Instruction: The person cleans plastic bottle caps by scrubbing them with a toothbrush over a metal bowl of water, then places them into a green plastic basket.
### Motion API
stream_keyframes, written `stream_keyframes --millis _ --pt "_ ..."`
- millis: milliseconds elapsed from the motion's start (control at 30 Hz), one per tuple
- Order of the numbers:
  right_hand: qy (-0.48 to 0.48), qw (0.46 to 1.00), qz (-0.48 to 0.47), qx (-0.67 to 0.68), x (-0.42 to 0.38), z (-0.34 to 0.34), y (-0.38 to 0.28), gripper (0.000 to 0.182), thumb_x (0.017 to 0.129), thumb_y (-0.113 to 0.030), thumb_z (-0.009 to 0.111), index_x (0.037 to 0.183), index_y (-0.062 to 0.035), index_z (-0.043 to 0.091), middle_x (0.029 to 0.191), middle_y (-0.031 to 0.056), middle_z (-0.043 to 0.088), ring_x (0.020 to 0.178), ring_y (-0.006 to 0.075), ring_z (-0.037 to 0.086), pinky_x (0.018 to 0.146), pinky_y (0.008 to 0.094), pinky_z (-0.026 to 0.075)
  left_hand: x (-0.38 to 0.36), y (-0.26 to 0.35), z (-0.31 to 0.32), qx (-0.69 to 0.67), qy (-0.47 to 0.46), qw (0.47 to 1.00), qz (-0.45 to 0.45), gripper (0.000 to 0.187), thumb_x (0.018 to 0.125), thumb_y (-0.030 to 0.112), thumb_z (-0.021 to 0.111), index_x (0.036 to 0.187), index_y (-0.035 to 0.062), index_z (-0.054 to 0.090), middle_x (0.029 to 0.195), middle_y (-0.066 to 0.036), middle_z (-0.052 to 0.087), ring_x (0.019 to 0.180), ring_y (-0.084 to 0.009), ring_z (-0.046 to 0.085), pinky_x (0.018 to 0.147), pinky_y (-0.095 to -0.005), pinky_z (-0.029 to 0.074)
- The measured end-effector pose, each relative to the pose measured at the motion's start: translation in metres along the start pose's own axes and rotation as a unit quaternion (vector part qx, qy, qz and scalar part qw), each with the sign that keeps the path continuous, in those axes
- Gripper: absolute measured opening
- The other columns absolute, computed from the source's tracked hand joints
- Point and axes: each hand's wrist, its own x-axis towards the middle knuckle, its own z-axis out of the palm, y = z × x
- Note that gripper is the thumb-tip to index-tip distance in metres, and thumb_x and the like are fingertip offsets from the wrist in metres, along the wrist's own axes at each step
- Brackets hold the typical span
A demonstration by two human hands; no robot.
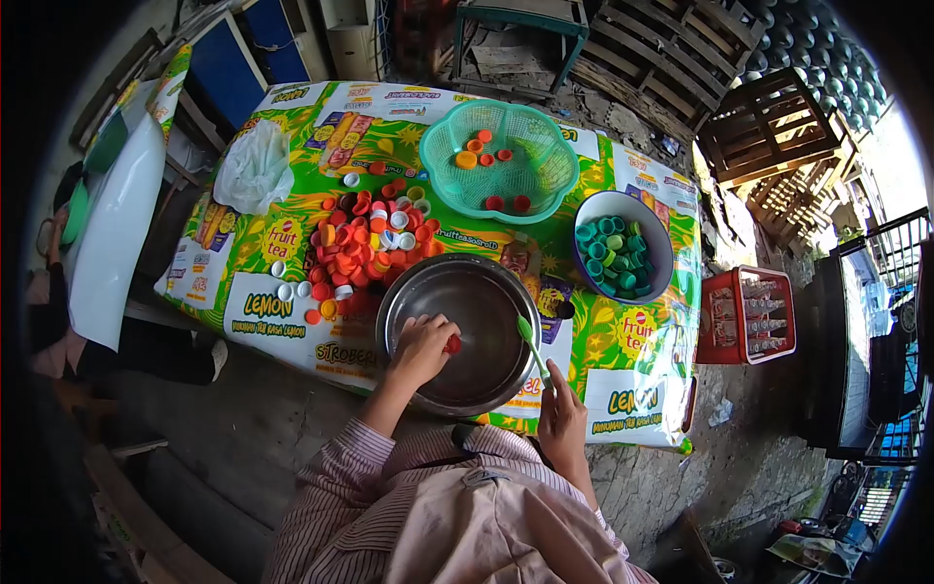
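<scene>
My left hand (424, 350) is closed on a red bottle cap (452, 344) over the left part of a steel basin (390, 301). My right hand (562, 414) grips the handle of a green brush (528, 336), whose head is up over the basin's right rim. Beside the basin, to the upper left, lies a pile of mostly red caps (362, 243), with some white and orange ones. A green plastic basket (452, 185) behind the basin holds several red and orange caps. Green and teal caps (613, 253) fill part of a white bowl with a dark rim (654, 226) at the right.
A crumpled plastic bag (255, 169) lies at the table's back left. The table (650, 375) has a printed cover. A red crate (747, 313) stands on the floor at the right, below wooden pallets (662, 54). Another person's arm (53, 238) shows at the far left.
</scene>
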Motion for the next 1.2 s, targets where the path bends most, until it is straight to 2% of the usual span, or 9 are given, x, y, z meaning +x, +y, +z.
stream_keyframes --millis 167,233,300,433,500,533,567,633,1200 --pt "-0.029 0.999 -0.006 0.018 -0.002 -0.011 0.013 0.044 0.087 -0.002 0.051 0.13 -0.011 0.046 0.085 0.0177 0.062 0.066 0.0314 0.062 0.058 0.0383 0.048 -0.009 0.008 0.003 -0.015 0.016 0.999 -0.034 0.026 0.073 0.01 0.068 0.097 0.0097 0.059 0.096 -0.007 0.058 0.092 -0.0274 0.056 0.081 -0.0405 0.041" --pt "-0.034 0.998 -0.034 0.042 -0.001 -0.015 0.016 0.043 0.088 -0.002 0.048 0.13 -0.0094 0.047 0.082 0.0214 0.062 0.054 0.0263 0.056 0.055 0.0358 0.044 -0.01 0.009 0.009 -0.157 0.057 0.983 -0.075 0.021 0.079 0.014 0.063 0.098 0.0063 0.059 0.09 -0.011 0.062 0.087 -0.0318 0.059 0.076 -0.0419 0.045" --pt "-0.058 0.996 -0.033 0.051 0.002 -0.02 0.02 0.044 0.088 -0.004 0.048 0.132 -0.0102 0.044 0.085 0.0229 0.062 0.059 0.0322 0.059 0.058 0.0386 0.046 -0.013 0.013 0.01 -0.139 0.05 0.983 -0.112 0.02 0.086 0.016 0.058 0.1 0.0021 0.058 0.089 -0.016 0.064 0.082 -0.032 0.062 0.07 -0.0384 0.049" --pt "-0.12 0.991 -0.05 0.04 0.014 -0.026 0.023 0.046 0.089 -0.006 0.047 0.134 -0.0108 0.041 0.092 0.0266 0.061 0.072 0.0408 0.061 0.064 0.0434 0.047 -0.015 0.027 0.011 -0.411 0.045 0.884 -0.22 0.024 0.092 0.021 0.054 0.1 -0.0017 0.058 0.096 -0.013 0.066 0.087 -0.0155 0.065 0.071 -0.0262 0.051" --pt "-0.174 0.982 -0.075 0.0 0.019 -0.027 0.022 0.048 0.088 -0.004 0.047 0.136 -0.0112 0.039 0.093 0.0273 0.061 0.074 0.0414 0.06 0.065 0.0444 0.047 -0.017 0.044 0.004 -0.601 0.089 0.756 -0.245 0.023 0.093 0.02 0.054 0.101 0.0002 0.059 0.098 -0.007 0.066 0.09 -0.0133 0.064 0.074 -0.0243 0.05" --pt "-0.149 0.981 -0.125 -0.007 0.02 -0.021 0.029 0.051 0.089 -0.009 0.046 0.138 -0.017 0.035 0.082 0.0194 0.06 0.066 0.0378 0.06 0.057 0.0469 0.048 -0.02 0.048 0.008 -0.665 0.103 0.693 -0.258 0.021 0.091 0.021 0.056 0.104 0.0037 0.06 0.1 -0.005 0.065 0.094 -0.0141 0.063 0.079 -0.0244 0.05" --pt "-0.15 0.98 -0.129 -0.005 0.02 -0.02 0.028 0.051 0.089 -0.009 0.046 0.138 -0.017 0.035 0.082 0.0194 0.06 0.066 0.0378 0.06 0.057 0.0469 0.048 -0.021 0.055 0.01 -0.664 0.107 0.694 -0.258 0.021 0.091 0.021 0.056 0.104 0.0037 0.06 0.1 -0.005 0.065 0.094 -0.0141 0.063 0.079 -0.0244 0.05" --pt "-0.164 0.978 -0.125 -0.014 0.018 -0.02 0.014 0.053 0.089 -0.008 0.046 0.139 -0.0199 0.034 0.081 0.0181 0.06 0.065 0.037 0.06 0.057 0.0467 0.048 -0.023 0.071 0.013 -0.79 0.168 0.52 -0.278 0.023 0.09 0.021 0.059 0.106 0.0049 0.059 0.102 -0.006 0.064 0.098 -0.015 0.061 0.082 -0.0267 0.05" --pt "-0.161 0.968 -0.189 0.028 0.016 0.008 0.004 0.056 0.086 -0.003 0.05 0.138 -0.0206 0.037 0.076 0.0174 0.059 0.063 0.035 0.06 0.058 0.0447 0.048 -0.031 0.068 0.004 -0.859 0.163 0.417 -0.246 0.036 0.093 0.025 0.053 0.121 0.0036 0.051 0.121 -0.008 0.056 0.114 -0.0176 0.052 0.095 -0.0313 0.045"
